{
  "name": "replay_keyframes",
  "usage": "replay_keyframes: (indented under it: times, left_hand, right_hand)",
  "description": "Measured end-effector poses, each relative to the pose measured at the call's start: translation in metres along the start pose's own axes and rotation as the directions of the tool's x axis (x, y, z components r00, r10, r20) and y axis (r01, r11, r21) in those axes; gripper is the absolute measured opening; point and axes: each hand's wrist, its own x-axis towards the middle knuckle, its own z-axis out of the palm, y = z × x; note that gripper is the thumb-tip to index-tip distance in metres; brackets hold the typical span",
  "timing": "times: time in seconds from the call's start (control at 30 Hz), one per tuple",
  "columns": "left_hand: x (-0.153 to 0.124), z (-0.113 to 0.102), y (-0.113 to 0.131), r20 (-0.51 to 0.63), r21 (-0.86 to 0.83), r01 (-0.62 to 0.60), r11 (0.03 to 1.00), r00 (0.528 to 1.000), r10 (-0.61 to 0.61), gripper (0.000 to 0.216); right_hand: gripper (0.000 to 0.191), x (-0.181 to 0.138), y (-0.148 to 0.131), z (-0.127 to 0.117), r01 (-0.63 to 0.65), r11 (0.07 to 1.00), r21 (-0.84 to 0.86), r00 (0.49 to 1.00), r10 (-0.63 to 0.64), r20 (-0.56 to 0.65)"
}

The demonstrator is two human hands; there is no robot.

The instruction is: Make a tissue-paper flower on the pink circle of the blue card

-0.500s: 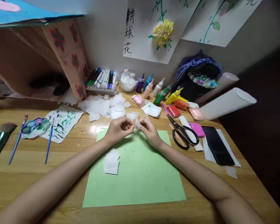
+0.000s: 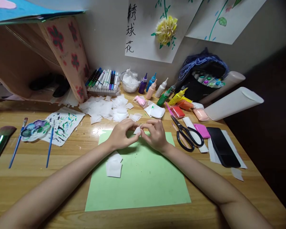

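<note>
A small white tissue paper piece [image 2: 137,130] is pinched between my two hands above the top edge of a green sheet [image 2: 143,184]. My left hand [image 2: 122,134] grips it from the left with thumb and fingers. From the right, my right hand [image 2: 155,135] closes thumb and fingertips on its other side. A few cut white paper squares [image 2: 113,169] lie on the left of the green sheet, close to my left forearm. Behind my hands spreads a heap of similar white paper pieces [image 2: 101,109].
Black-handled scissors [image 2: 186,135], a phone [image 2: 222,147] and a pink packet [image 2: 202,131] lie on the right. Paint bottles [image 2: 162,88], a glass bowl [image 2: 130,86] and markers [image 2: 104,82] line the wall. Paintbrushes [image 2: 50,148] and a paint-stained sheet [image 2: 64,125] lie left.
My hands have come closer together, and my left thumb and fingers now also pinch the paper piece. The right hand has turned slightly, its fingers bending over the paper.
</note>
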Motion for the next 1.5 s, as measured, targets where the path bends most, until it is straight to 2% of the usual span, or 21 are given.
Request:
replay_keyframes:
  times: [0.1, 0.23, 0.37, 0.47, 0.57, 0.7, 0.77, 0.83, 0.9, 0.97, 1.03, 1.17, 1.33, 1.5]
  left_hand:
    - [-0.002, 0.004, -0.002, -0.023, 0.090, -0.064, 0.994, 0.998, 0.066, 0.008]
    - [-0.002, 0.006, -0.006, -0.064, 0.092, -0.037, 0.995, 0.997, 0.043, 0.007]
    - [-0.001, 0.004, -0.006, -0.105, 0.048, 0.028, 0.998, 0.994, -0.023, 0.013]
    - [-0.001, 0.003, -0.005, -0.096, 0.041, 0.030, 0.999, 0.995, -0.026, 0.011]
    - [-0.001, 0.003, -0.005, -0.063, 0.045, 0.008, 0.999, 0.998, -0.005, 0.010]
    - [0.000, 0.004, -0.006, -0.015, 0.058, 0.010, 0.998, 1.000, -0.010, 0.009]
    - [0.000, 0.005, -0.005, -0.087, 0.078, 0.063, 0.995, 0.995, -0.056, 0.010]
    - [-0.001, 0.005, -0.004, -0.241, 0.117, 0.105, 0.988, 0.968, -0.074, 0.015]
    - [-0.004, 0.007, -0.002, -0.369, 0.198, 0.075, 0.977, 0.929, 0.004, 0.016]
    - [-0.006, 0.009, -0.001, -0.379, 0.308, -0.001, 0.951, 0.917, 0.124, 0.013]
    - [-0.008, 0.011, 0.000, -0.329, 0.382, -0.038, 0.924, 0.928, 0.174, 0.008]
    - [-0.007, 0.012, 0.000, -0.313, 0.368, 0.067, 0.927, 0.948, 0.056, 0.009]
    - [-0.005, 0.011, 0.001, -0.327, 0.312, 0.112, 0.944, 0.945, -0.004, 0.014]
    - [-0.005, 0.011, 0.001, -0.332, 0.269, 0.151, 0.951, 0.942, -0.055, 0.014]
  right_hand:
    - [0.011, -0.001, -0.001, 0.001, -0.013, 1.000, -0.023, 1.000, 0.012, -0.002]
    - [0.013, 0.000, -0.002, 0.001, -0.042, 0.999, 0.026, 0.999, 0.042, 0.004]
    - [0.016, 0.002, 0.000, 0.000, -0.187, 0.950, 0.252, 0.982, 0.186, 0.029]
    - [0.020, 0.005, 0.002, -0.001, -0.311, 0.857, 0.410, 0.950, 0.278, 0.141]
    - [0.016, 0.006, 0.003, -0.002, -0.355, 0.810, 0.468, 0.933, 0.276, 0.230]
    - [0.004, 0.005, 0.001, -0.002, -0.319, 0.808, 0.495, 0.947, 0.252, 0.199]
    - [0.004, 0.004, 0.000, -0.002, -0.326, 0.813, 0.483, 0.945, 0.288, 0.155]
    - [0.004, 0.003, 0.001, -0.002, -0.367, 0.809, 0.459, 0.927, 0.359, 0.110]
    - [0.003, 0.003, 0.001, -0.001, -0.419, 0.791, 0.446, 0.901, 0.425, 0.094]
    - [0.005, 0.003, 0.002, 0.001, -0.472, 0.750, 0.464, 0.876, 0.460, 0.148]
    - [0.009, 0.004, 0.003, 0.003, -0.520, 0.688, 0.506, 0.852, 0.459, 0.252]
    - [0.017, 0.005, 0.001, 0.005, -0.569, 0.598, 0.564, 0.822, 0.412, 0.392]
    - [0.024, 0.006, -0.003, 0.002, -0.570, 0.579, 0.583, 0.821, 0.370, 0.435]
    - [0.024, 0.007, -0.002, 0.001, -0.572, 0.572, 0.587, 0.818, 0.353, 0.453]
